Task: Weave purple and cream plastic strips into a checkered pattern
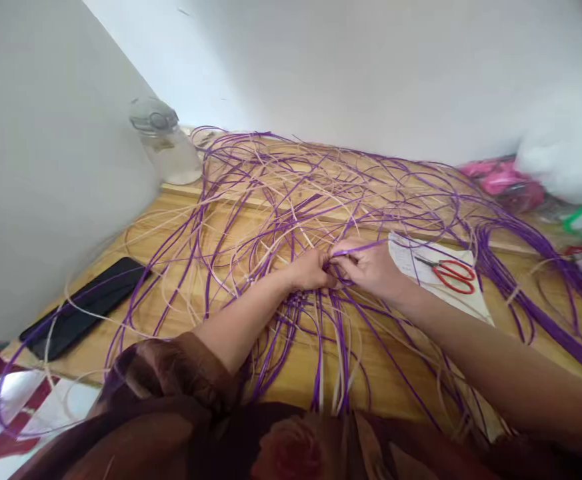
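Long purple and cream strands (338,333) spread in a tangle over the wooden table, crossing in a small woven patch (298,300) just below my hands. My left hand (313,270) is closed on purple strands at the middle of the tangle. Touching it on the right, my right hand (363,263) pinches a purple strand between thumb and fingers. Where the strands pass between the two hands, the fingers hide them in part.
Red-handled scissors (453,275) lie on a white paper (408,257) right of my hands. A black phone (85,307) rests at the left, a clear jug (171,150) stands behind it. A purple strand bundle (535,307) and pink packets (501,179) are at the right.
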### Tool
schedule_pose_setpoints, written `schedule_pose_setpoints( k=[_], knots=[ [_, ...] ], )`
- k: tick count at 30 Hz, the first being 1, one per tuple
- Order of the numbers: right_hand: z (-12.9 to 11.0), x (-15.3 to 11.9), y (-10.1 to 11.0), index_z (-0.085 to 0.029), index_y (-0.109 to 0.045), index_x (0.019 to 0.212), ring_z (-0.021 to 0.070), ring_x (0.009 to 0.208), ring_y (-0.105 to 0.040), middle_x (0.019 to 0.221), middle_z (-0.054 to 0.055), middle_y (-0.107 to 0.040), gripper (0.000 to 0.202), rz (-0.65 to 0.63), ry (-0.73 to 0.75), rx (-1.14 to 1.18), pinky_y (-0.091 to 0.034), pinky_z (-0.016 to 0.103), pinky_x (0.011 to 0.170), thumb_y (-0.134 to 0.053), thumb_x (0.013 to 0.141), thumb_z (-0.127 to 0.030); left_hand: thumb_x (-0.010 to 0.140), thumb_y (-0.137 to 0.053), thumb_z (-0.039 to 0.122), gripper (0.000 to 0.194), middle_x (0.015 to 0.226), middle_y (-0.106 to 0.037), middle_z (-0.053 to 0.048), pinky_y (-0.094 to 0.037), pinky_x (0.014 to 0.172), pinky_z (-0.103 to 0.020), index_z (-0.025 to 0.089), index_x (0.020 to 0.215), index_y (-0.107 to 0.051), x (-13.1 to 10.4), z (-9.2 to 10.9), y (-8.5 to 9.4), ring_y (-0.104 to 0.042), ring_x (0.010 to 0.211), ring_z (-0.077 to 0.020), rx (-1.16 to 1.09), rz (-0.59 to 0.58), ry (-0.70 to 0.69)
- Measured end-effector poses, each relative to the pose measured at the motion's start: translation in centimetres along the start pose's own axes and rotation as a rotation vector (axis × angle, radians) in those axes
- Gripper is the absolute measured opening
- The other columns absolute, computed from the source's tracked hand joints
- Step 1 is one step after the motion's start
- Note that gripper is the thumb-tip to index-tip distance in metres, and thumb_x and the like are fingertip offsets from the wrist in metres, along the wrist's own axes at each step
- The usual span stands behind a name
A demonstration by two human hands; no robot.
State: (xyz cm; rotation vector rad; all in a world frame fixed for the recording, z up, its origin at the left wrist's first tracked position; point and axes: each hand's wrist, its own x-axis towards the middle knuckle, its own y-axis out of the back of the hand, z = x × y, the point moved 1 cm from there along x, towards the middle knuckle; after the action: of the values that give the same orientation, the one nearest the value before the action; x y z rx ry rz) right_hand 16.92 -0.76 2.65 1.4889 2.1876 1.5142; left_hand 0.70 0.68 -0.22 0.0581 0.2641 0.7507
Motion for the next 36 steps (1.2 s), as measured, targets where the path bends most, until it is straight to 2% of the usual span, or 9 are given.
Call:
schedule_pose_setpoints(
  k=[6, 13, 17, 22, 26, 29, 32, 33, 36],
  knots=[
    [0.1, -0.2, -0.6, -0.018, -0.068, 0.087, 0.0116, 0.064, -0.061, 0.079, 0.001, -0.066, 0.013, -0.006, -0.190, 0.128, -0.045, 0.023, 0.062, -0.055, 0.087, -0.017, 0.063, -0.080, 0.032, 0.032, 0.063, -0.061, 0.001, -0.043, 0.050, -0.019, 0.011, 0.079, -0.062, 0.2, -1.1, 0.6, -0.056, 0.051, -0.0084, -0.054, -0.087, -0.041],
    [0.6, -0.3, -1.1, -0.017, -0.067, 0.087, 0.0094, 0.052, -0.058, 0.076, 0.001, -0.066, 0.012, 0.032, -0.296, 0.159, -0.044, 0.021, 0.052, -0.058, 0.087, -0.025, 0.070, -0.075, 0.044, 0.036, 0.055, -0.057, 0.003, -0.041, 0.054, -0.020, 0.012, 0.072, -0.058, -0.5, -0.3, 0.9, -0.053, 0.050, -0.0075, -0.082, -0.134, -0.052],
    [0.6, -0.3, -1.0, -0.017, -0.066, 0.089, 0.0105, 0.049, -0.059, 0.075, 0.001, -0.066, 0.015, 0.036, -0.379, 0.228, -0.044, 0.021, 0.047, -0.059, 0.085, -0.030, 0.067, -0.077, 0.045, 0.038, 0.053, -0.056, 0.004, -0.039, 0.051, -0.020, 0.012, 0.071, -0.058, -0.4, -0.2, 0.7, -0.051, 0.047, -0.0070, -0.114, -0.095, -0.021],
    [0.5, -0.3, -1.3, -0.015, -0.066, 0.085, 0.0111, 0.039, -0.054, 0.056, -0.001, -0.060, 0.022, 0.012, -0.537, 0.390, -0.041, 0.021, 0.039, -0.064, 0.080, -0.036, 0.063, -0.079, 0.041, 0.036, 0.052, -0.057, 0.003, -0.041, 0.051, -0.020, 0.012, 0.067, -0.058, -0.3, -0.4, 0.5, -0.053, 0.047, -0.0076, -0.142, -0.044, 0.023],
    [0.6, 0.0, -1.1, -0.015, -0.063, 0.086, 0.0118, 0.040, -0.054, 0.059, 0.000, -0.061, 0.029, 0.031, -0.622, 0.437, -0.042, 0.022, 0.039, -0.069, 0.075, -0.042, 0.062, -0.080, 0.037, 0.033, 0.052, -0.059, 0.002, -0.041, 0.051, -0.019, 0.013, 0.066, -0.059, -0.3, -0.3, 0.4, -0.056, 0.047, -0.0085, -0.160, 0.028, 0.081],
    [-0.3, -0.4, 0.2, -0.017, -0.063, 0.088, 0.0122, 0.046, -0.056, 0.061, -0.001, -0.061, 0.028, 0.063, -0.627, 0.318, -0.042, 0.022, 0.044, -0.062, 0.082, -0.044, 0.063, -0.080, 0.034, 0.029, 0.049, -0.059, 0.002, -0.041, 0.049, -0.019, 0.013, 0.064, -0.060, -0.2, 0.0, 0.2, -0.056, 0.045, -0.0088, -0.143, 0.061, 0.109],
    [-2.2, -1.7, 2.0, -0.017, -0.062, 0.073, 0.0100, 0.048, -0.050, 0.055, -0.002, -0.056, 0.031, 0.124, -0.580, -0.031, -0.034, 0.022, 0.048, -0.057, 0.087, -0.045, 0.066, -0.079, 0.032, 0.026, 0.048, -0.058, 0.002, -0.042, 0.048, -0.019, 0.013, 0.065, -0.061, -0.2, 0.1, -0.1, -0.056, 0.043, -0.0088, -0.140, 0.092, 0.127],
    [-2.8, -2.3, 2.3, -0.017, -0.060, 0.067, 0.0096, 0.047, -0.046, 0.052, -0.002, -0.052, 0.036, 0.077, -0.574, -0.116, -0.030, 0.023, 0.047, -0.057, 0.087, -0.047, 0.066, -0.078, 0.031, 0.025, 0.047, -0.058, 0.002, -0.042, 0.048, -0.019, 0.013, 0.065, -0.061, -0.2, 0.1, -0.2, -0.055, 0.043, -0.0087, -0.142, 0.097, 0.129],
    [-4.2, -4.0, 1.8, -0.018, -0.060, 0.060, 0.0101, 0.048, -0.045, 0.052, -0.002, -0.054, 0.040, -0.210, -0.553, -0.165, -0.026, 0.026, 0.049, -0.061, 0.084, -0.049, 0.067, -0.078, 0.032, 0.027, 0.047, -0.058, 0.002, -0.042, 0.046, -0.018, 0.013, 0.063, -0.059, -0.2, 0.2, -0.4, -0.055, 0.042, -0.0086, -0.141, 0.110, 0.130]
  ],
)
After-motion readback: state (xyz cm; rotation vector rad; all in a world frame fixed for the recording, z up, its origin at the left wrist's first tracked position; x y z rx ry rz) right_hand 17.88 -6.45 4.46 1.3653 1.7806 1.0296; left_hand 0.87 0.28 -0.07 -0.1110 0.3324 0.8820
